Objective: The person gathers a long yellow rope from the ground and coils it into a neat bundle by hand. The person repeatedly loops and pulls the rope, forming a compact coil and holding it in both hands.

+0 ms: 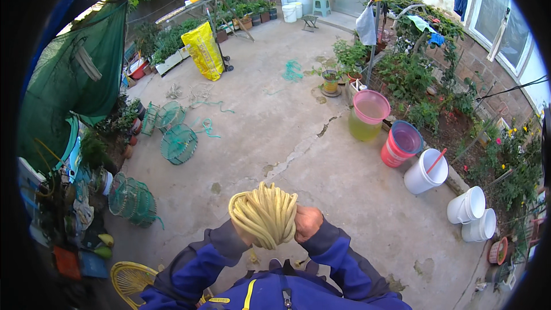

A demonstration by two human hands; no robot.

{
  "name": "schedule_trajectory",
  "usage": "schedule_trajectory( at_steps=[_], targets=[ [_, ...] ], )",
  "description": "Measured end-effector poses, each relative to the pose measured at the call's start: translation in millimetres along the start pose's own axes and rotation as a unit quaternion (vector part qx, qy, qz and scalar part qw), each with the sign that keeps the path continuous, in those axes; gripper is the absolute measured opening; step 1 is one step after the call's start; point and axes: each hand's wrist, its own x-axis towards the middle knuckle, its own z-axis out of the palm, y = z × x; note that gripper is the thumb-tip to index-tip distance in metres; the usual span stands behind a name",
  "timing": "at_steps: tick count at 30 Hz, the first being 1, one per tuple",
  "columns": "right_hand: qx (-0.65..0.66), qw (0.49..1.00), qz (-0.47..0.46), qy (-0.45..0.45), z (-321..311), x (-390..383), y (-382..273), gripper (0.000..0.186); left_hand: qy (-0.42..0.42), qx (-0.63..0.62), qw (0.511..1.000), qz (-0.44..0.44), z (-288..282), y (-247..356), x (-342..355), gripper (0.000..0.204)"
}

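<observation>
A thick coil of yellow rope (263,216) is held up in front of my body, its many loops bundled together. At the coil's left side my left hand (243,234) grips it, with most of the fingers hidden behind the loops. My right hand (309,222) is closed against the coil's right side, fingers curled in toward the rope. Both forearms come up from below in blue and dark sleeves.
Green net traps (179,144) lie on the concrete at left, near loose green cord (210,128). A yellow sack (203,51) stands farther back. Along the right bed stand a pink-rimmed tub (367,116), a red bucket (397,148) and white buckets (425,173). A wicker chair (130,282) sits lower left.
</observation>
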Motion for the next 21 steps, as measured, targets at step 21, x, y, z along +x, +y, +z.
schedule_trajectory(
  at_steps=[21],
  targets=[
    [0.010,0.998,-0.030,-0.049,-20,-30,14,0.039,0.076,0.229,0.970,0.014,18,-73,-9,0.039]
  ],
)
